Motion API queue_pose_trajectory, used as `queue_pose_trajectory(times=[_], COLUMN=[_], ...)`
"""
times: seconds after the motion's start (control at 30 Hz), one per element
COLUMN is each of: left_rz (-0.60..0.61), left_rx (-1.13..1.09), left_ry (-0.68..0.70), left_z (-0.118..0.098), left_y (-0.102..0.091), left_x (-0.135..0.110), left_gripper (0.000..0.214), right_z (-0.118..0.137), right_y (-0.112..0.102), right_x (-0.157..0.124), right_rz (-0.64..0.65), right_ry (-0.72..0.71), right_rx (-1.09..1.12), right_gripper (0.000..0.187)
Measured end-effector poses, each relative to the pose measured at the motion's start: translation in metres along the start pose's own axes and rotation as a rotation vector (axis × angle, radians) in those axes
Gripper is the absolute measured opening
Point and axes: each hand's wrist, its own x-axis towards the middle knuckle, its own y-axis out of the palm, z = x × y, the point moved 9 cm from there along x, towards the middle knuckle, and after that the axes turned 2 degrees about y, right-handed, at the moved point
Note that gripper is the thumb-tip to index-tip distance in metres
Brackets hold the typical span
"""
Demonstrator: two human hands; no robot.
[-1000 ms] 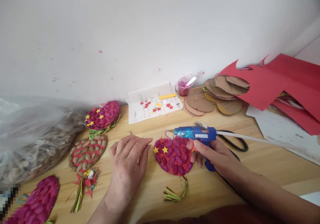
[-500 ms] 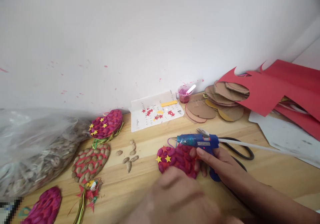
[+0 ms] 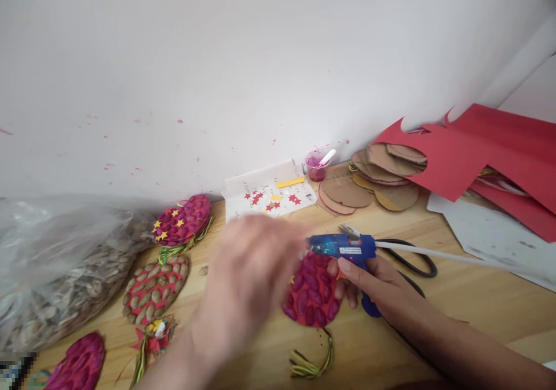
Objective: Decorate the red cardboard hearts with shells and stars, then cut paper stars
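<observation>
The purple nut-covered disc (image 3: 311,297), just right of centre in the lower frame, looks well advanced: a tassel (image 3: 310,367) and at least 1 yellow star (image 3: 292,280) show, while loose red stars (image 3: 294,199) lie on paper (image 3: 234,204) near mid-frame and the brown-nut disc (image 3: 163,285) at lower left looks unpainted. The right hand (image 3: 373,280) has its grip clamped on the glue gun (image 3: 362,248); the left hand (image 3: 249,271) blurs by the gun's tip, so I cannot tell its grip.

Craft workspace, glue gun (image 3: 343,245), cardboard discs (image 3: 348,193), paint-spattered wall (image 3: 243,71)
</observation>
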Motion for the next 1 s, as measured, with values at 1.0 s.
queue_pose_trajectory(times=[1.0], left_rz=[0.487], left_rx=[-0.11], left_ry=[-0.821], left_z=[0.162], left_y=[0.134], left_x=[0.069], left_gripper=[0.009], right_z=[-0.005], right_y=[0.0], right_x=[0.003], right_rz=[0.011], right_ry=[0.015], right_rx=[-0.029], right_gripper=[0.041])
